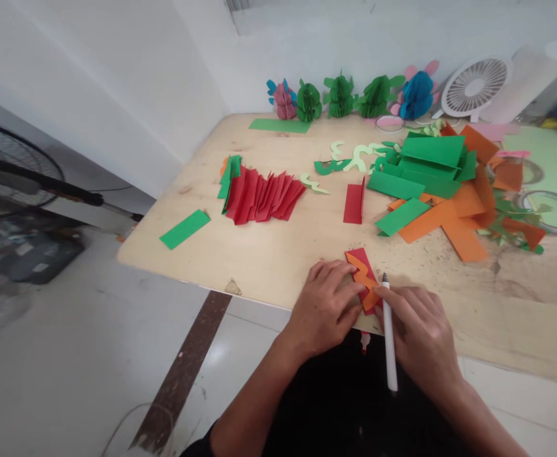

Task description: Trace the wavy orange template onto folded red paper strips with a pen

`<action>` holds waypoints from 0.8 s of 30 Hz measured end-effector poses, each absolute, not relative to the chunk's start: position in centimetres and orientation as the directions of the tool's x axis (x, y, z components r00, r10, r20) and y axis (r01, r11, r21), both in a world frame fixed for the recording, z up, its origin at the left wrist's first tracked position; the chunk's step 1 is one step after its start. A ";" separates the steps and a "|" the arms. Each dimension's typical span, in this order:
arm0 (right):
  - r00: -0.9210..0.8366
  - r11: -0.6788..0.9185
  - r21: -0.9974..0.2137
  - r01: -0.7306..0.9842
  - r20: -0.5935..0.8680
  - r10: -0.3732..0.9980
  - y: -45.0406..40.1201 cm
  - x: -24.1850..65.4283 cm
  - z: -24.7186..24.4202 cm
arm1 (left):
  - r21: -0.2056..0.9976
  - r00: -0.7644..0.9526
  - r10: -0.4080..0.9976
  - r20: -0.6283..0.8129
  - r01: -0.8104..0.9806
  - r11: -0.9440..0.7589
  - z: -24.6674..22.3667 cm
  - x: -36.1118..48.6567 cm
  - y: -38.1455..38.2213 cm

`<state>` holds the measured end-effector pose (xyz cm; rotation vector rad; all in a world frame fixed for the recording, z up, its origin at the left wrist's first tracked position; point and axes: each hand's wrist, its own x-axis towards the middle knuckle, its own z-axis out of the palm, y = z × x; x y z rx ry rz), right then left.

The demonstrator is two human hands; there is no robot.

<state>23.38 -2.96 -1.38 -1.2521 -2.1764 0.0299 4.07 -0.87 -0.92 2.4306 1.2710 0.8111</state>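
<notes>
White pen (389,333) in right hand (419,339)

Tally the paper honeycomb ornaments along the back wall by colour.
Pink ornament: 1
Green ornaments: 3
Blue ornament: 1
Total: 5

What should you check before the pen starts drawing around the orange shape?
1. Orange template lies on the red paper: ok.
2. Left hand presses the template: ok.
3. Right hand holds the white pen: ok.
4. Pen tip at the template's edge: ok.
5. Red paper flat on the wooden table: cannot tell.
</notes>
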 end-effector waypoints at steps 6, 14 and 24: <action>-0.356 0.549 -0.317 0.774 0.499 0.790 -3.0 23.3 -1.3 | 0.475 0.457 0.811 0.366 0.657 -0.585 -0.8 4.1 -1.0; -0.363 0.550 -0.312 0.775 0.493 0.791 -3.0 23.5 -1.4 | 0.465 0.448 0.805 0.389 0.658 -0.591 -1.0 4.3 -1.0; -0.369 0.558 -0.297 0.775 0.505 0.781 -2.9 23.5 -1.5 | 0.482 0.456 0.819 0.348 0.662 -0.574 -0.8 4.2 -1.0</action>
